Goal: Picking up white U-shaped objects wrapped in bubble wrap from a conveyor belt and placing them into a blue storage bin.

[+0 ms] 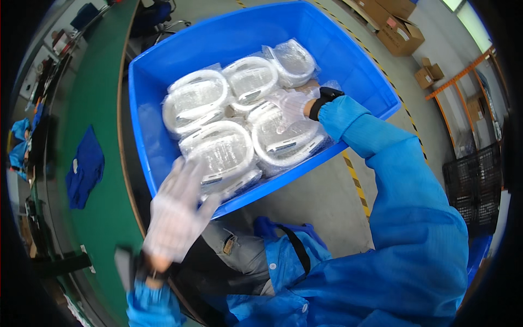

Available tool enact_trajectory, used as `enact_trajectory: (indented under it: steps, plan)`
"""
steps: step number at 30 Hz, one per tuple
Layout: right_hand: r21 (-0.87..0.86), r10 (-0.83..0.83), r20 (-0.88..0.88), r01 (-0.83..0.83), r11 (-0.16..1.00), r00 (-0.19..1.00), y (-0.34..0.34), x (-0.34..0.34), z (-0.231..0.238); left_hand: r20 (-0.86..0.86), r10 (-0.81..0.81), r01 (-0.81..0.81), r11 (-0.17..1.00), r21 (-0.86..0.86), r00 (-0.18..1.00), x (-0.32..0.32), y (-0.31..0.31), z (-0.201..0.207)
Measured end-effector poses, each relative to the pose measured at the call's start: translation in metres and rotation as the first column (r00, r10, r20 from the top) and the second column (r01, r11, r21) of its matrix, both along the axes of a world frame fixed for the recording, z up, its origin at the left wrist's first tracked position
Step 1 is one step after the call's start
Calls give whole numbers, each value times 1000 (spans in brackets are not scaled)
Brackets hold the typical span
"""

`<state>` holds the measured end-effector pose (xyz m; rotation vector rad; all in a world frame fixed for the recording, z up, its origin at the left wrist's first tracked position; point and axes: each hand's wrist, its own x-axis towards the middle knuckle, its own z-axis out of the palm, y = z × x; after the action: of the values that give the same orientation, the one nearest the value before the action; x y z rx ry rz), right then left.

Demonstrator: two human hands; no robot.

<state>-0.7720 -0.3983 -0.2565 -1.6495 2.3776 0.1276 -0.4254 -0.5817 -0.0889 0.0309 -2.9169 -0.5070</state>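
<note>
A big blue plastic bin (158,60) holds several white, rounded, ring-shaped parts (199,95), each wrapped in clear plastic and laid in rows. My right hand (292,106), in a white glove, rests with fingers outstretched on the bagged ring-shaped part (289,143) at the right of the bin. Above the bin's near left rim is my left hand (177,212), also gloved and slightly blurred. Its fingers are spread and nothing is held. It is nearest to the front left bagged part (220,150), and I cannot tell whether it touches that part.
A long green-topped table (98,240) runs along the left, with a dark blue cloth (87,169) on it. Cardboard boxes (400,35) stand at the far right. Black crates (474,188) and an orange rack (460,73) are on the right. Yellow-black tape (357,182) marks the floor.
</note>
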Motion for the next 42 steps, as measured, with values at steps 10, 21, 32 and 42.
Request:
enact_trajectory:
  steps: [10, 21, 32, 42]
  plan:
    - [13, 43, 124, -45, 999, 991, -28, 9, 11, -88, 988, -949, 148, 279, 128, 323, 41, 46]
    - [-94, -119, -151, 106, 990, 981, -109, -7, 36, -89, 722, -726, -675, 128, -687, 564, 150, -59]
    - [-610, 917, 151, -696, 380, 368, -310, 600, 115, -468, 696, -811, -578, 86, -545, 568, 135, -86]
    - [-599, 939, -46, -761, 247, 342, -327, 894, 82, -431, 578, -719, -595, 358, -693, 579, 146, -64]
